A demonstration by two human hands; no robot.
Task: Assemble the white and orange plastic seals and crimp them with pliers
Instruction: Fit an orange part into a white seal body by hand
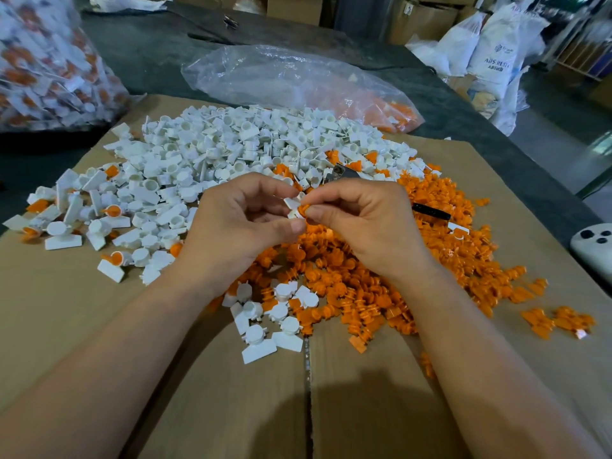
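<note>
Left hand [243,223] pinching a white seal body [294,207], right hand [359,223] pinching an orange insert [304,209] seemingly pressed into it, above heaped parts

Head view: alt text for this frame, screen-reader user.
Two bare hands meet over a cardboard sheet: the left hand pinches a white seal piece, the right hand an orange piece against it. Loose white pieces heap behind and left, orange pieces right, with pliers partly hidden behind the right hand.
</note>
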